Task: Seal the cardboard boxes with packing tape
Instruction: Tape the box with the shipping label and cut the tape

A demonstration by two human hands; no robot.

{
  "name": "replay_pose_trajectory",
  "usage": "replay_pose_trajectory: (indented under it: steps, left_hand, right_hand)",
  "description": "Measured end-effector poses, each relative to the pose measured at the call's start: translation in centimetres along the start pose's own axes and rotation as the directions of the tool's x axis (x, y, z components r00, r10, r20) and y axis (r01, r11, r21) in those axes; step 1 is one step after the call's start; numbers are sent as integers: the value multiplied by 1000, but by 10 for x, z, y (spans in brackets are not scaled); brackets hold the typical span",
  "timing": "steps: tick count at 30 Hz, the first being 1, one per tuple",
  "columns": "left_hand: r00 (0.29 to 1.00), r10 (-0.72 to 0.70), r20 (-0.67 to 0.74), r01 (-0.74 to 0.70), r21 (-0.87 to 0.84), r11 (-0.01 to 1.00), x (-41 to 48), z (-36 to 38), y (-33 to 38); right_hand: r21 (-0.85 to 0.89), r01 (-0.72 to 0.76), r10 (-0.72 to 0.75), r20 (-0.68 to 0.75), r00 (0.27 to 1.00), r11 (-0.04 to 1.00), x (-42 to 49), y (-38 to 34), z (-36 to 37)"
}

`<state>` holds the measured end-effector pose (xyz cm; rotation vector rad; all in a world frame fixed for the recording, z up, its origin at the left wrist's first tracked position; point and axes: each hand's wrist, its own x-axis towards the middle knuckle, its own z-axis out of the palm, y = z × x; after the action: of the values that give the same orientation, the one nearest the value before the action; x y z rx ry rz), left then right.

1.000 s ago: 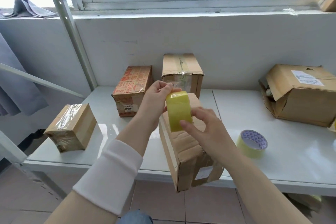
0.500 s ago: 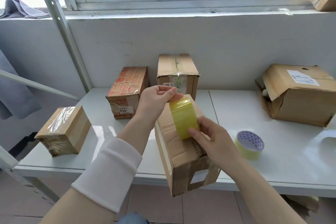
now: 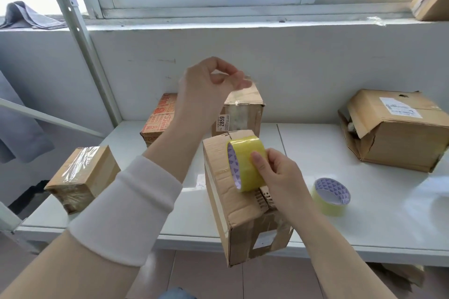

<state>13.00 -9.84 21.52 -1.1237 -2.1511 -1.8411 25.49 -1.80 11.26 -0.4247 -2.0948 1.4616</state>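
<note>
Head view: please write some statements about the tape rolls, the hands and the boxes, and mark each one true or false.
1. The right hand grips the yellow tape roll. True.
2. The left hand rests on the table. False: it is raised, pinching the tape end.
3. A second tape roll lies on the white table. True.
4. The box at far right is sealed shut. False: its side flap gapes open.

A white label (image 3: 221, 123) on the rear cardboard box (image 3: 245, 114) reads "2859".
</note>
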Motion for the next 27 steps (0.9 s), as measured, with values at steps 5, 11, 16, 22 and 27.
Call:
replay_pose_trajectory:
  steps: [5,11,16,22,27]
  left_hand:
    - [996,-38,-81,45,80,996,5,-6,-7]
    - [993,-40,-107,47,60,997,24,-18,-10]
    - [984,-106,-145,94,-84,992,39,-22,-3]
    - [988,-154,-31,151,-88,985,53,-15,-16]
    - [952,-307,5,307,-23,952,59,1,-78]
  right_hand:
    - [-226,-17,65,207,976,974,-7,13,-2]
    - [69,-34,28,90,996,997,-14,-10,-14]
    - [92,-47,50,-27,998,995,-12,-30,-17]
    - [106,-148,144,36,989,983,-16,-24,-25]
    - [148,-220,201,133,971,964,-12,-30,-31]
